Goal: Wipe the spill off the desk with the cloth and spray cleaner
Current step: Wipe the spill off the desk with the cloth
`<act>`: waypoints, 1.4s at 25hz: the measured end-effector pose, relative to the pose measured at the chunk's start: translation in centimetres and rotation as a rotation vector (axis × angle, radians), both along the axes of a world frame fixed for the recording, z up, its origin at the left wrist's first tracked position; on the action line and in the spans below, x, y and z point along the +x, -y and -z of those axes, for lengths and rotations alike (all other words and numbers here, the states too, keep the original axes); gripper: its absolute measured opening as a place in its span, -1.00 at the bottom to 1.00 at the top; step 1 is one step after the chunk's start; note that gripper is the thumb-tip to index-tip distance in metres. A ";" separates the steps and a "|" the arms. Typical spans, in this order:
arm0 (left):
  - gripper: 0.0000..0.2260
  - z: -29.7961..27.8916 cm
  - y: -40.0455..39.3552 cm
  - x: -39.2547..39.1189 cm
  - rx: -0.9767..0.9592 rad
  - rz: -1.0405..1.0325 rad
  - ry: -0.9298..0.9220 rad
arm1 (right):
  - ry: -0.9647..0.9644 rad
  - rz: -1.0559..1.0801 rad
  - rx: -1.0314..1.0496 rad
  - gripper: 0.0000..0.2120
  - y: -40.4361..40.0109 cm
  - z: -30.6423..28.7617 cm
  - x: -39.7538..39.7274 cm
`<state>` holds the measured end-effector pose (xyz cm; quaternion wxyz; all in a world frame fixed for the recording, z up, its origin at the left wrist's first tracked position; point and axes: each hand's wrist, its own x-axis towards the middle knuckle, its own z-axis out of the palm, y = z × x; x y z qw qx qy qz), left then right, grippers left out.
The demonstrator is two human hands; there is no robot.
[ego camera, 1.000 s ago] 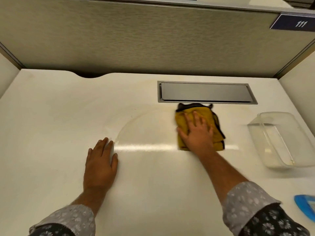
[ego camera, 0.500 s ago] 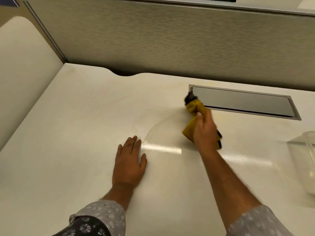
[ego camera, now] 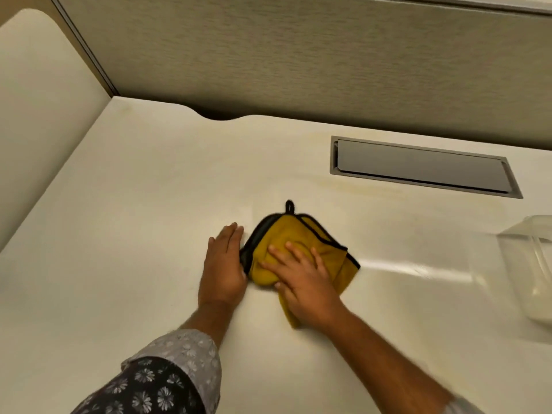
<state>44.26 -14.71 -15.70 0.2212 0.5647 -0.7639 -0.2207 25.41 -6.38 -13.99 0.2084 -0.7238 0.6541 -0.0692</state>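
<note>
A folded yellow cloth (ego camera: 277, 240) with black edging and a small black loop lies on the cream desk (ego camera: 134, 234) near its middle. My right hand (ego camera: 301, 279) presses flat on top of the cloth, fingers spread. My left hand (ego camera: 222, 267) rests flat on the desk, touching the cloth's left edge. A wet sheen (ego camera: 418, 273) streaks the desk to the right of the cloth. No spray bottle is in view.
A grey metal cable hatch (ego camera: 418, 165) is set into the desk at the back right. A clear plastic container (ego camera: 528, 264) stands at the right edge. Grey partition walls (ego camera: 298, 55) close the back and the left side.
My right hand has swept the cloth from beside the hatch toward me and to the left, up against my left hand, and now lies flat on it. The view has shifted left.
</note>
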 end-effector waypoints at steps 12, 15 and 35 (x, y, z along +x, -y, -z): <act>-0.56 0.0 -0.7 -0.6 -0.067 0.062 0.142 | -0.143 0.089 -0.036 -0.36 -21.7 0.7 2.6; -0.57 -0.2 -0.9 -0.5 -0.065 0.005 0.123 | -0.265 0.542 0.069 -0.29 -24.9 0.2 -5.2; -0.40 -0.5 -1.4 -0.5 -0.076 0.089 0.176 | -0.268 0.891 0.024 -0.26 -8.4 1.3 -14.3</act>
